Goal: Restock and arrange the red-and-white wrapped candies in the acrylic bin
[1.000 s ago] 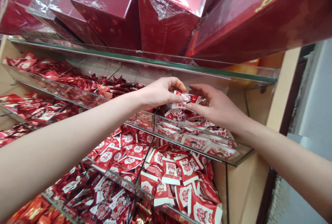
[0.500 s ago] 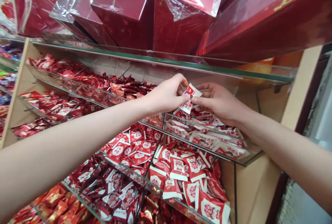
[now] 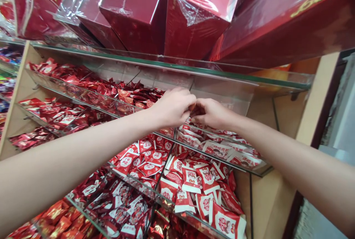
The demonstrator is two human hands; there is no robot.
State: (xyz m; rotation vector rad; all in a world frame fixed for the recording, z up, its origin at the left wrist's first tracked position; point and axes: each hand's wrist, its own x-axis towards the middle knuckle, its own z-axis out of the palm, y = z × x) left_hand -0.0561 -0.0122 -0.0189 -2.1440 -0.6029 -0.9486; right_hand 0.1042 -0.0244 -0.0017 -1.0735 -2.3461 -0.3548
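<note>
My left hand is closed, its fingers curled inward above the upper shelf's bins. Beside it and nearly touching it, my right hand has curled fingers, with thumb and fingertips turned toward the left hand. Whatever lies between the fingertips is hidden. Just below both hands, white-and-red wrapped candies fill the right bin behind a clear front panel. Dark red wrapped candies lie in the bin to the left, partly behind my left hand.
Large dark red boxes in clear wrap stand on the glass shelf overhead. Lower tiers hold red-and-white candy packets, maroon packets and orange-red ones. A wooden side panel bounds the right.
The small white-and-red candy packet held between both hands has gone out of sight. My right hand has moved left, and the left hand has turned, its fingers curling over.
</note>
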